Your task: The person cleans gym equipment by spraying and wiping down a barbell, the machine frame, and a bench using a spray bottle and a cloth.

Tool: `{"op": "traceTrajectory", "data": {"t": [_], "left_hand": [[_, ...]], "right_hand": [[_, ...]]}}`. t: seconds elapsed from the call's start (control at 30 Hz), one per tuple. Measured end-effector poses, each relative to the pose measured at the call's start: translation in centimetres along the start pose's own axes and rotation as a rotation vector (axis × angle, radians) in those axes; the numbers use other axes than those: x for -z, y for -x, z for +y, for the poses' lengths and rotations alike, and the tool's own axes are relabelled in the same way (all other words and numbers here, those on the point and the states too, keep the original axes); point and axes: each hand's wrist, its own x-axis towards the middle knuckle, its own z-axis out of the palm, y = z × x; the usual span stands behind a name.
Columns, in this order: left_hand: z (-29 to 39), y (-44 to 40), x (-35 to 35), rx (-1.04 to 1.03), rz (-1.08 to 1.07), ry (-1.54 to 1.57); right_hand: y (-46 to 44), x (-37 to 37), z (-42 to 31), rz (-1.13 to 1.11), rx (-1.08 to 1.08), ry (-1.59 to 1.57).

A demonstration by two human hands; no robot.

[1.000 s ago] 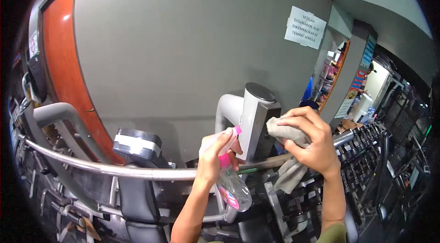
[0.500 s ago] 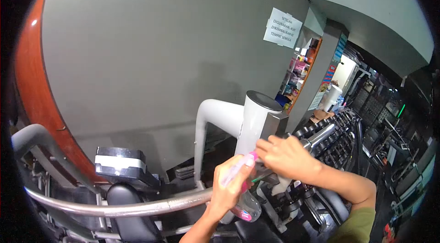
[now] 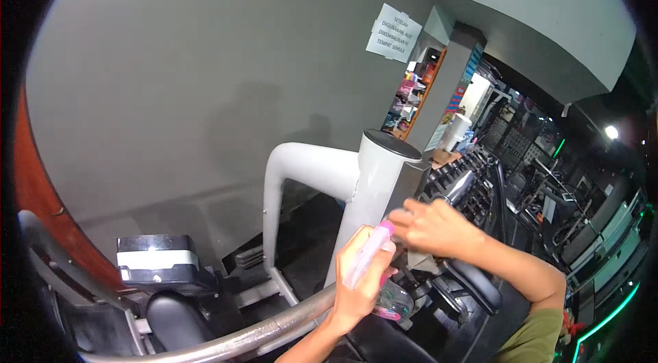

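Note:
My left hand (image 3: pixel 360 274) is wrapped round the pink and clear spray bottle (image 3: pixel 394 300), its thumb along the pale pink spray head. Close by on the right, my right hand (image 3: pixel 436 227) has curled fingers at the bottle's pink nozzle tip. A light grey cloth (image 3: pixel 421 261) hangs partly visible below that hand, mostly hidden by it. Both hands are in front of a white upright post (image 3: pixel 377 174) with a black round cap, part of a gym machine. The curved metal bar (image 3: pixel 274 329) passes just below my left wrist.
A grey wall (image 3: pixel 171 75) with a paper sign (image 3: pixel 394 32) stands behind. At the lower left are a black and white box (image 3: pixel 157 260) and a padded seat (image 3: pixel 175 322). Dumbbells on a rack (image 3: pixel 473 185) stand at the right, beyond my right hand.
The view has swung right and closer to the white post. My right hand, earlier raised with the cloth apart from the bottle, has come down to the nozzle. My left hand still grips the bottle.

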Motion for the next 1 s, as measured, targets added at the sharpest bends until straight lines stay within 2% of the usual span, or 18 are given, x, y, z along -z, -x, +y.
{"op": "traceTrajectory", "data": {"t": [0.03, 0.13, 0.23, 0.27, 0.37, 0.47, 0.6, 0.63, 0.8, 0.87, 0.93, 1.0], "left_hand": [[-0.1, 0.0, 0.1, 0.013, -0.01, 0.019], [0.1, 0.0, 0.0, 0.052, -0.005, 0.105], [0.5, 0.1, -0.3, 0.069, 0.001, 0.092], [0.6, 0.2, -0.4, 0.087, 0.021, 0.089], [0.2, 0.4, 0.6, -0.113, -0.039, -0.377], [2.5, 1.1, 0.6, -0.215, -0.047, -0.667], [4.1, 1.5, 0.8, -0.225, -0.004, -0.852], [4.2, 1.5, 0.9, -0.216, 0.007, -0.869], [4.3, 1.9, 1.3, -0.169, 0.035, -0.923], [4.4, 1.9, 1.4, -0.192, 0.038, -0.908], [4.6, 2.0, 1.3, -0.19, 0.038, -0.888], [4.8, 2.0, 1.2, -0.17, 0.036, -0.864]], "right_hand": [[-0.2, 0.7, 0.4, 0.015, -0.093, 0.027], [-1.1, 4.1, 1.7, 0.262, -0.247, 0.166], [-2.1, 2.1, 1.4, 0.292, -0.225, 0.18], [-2.3, 1.4, 0.9, 0.189, -0.172, 0.134], [-2.2, -2.2, -0.6, 0.012, -0.016, -0.093], [-3.1, 0.9, 0.6, 0.007, -0.121, 0.077], [-4.8, 3.5, 3.0, 0.334, -0.32, 0.171], [-5.3, 3.0, 2.9, 0.328, -0.322, 0.215], [-5.8, -1.4, 0.3, 0.098, -0.012, 0.178], [-5.8, -0.5, 1.2, 0.096, -0.047, 0.155], [-6.4, 1.5, 2.6, 0.188, -0.185, 0.267], [-6.9, 3.1, 3.8, 0.208, -0.303, 0.193]]}}
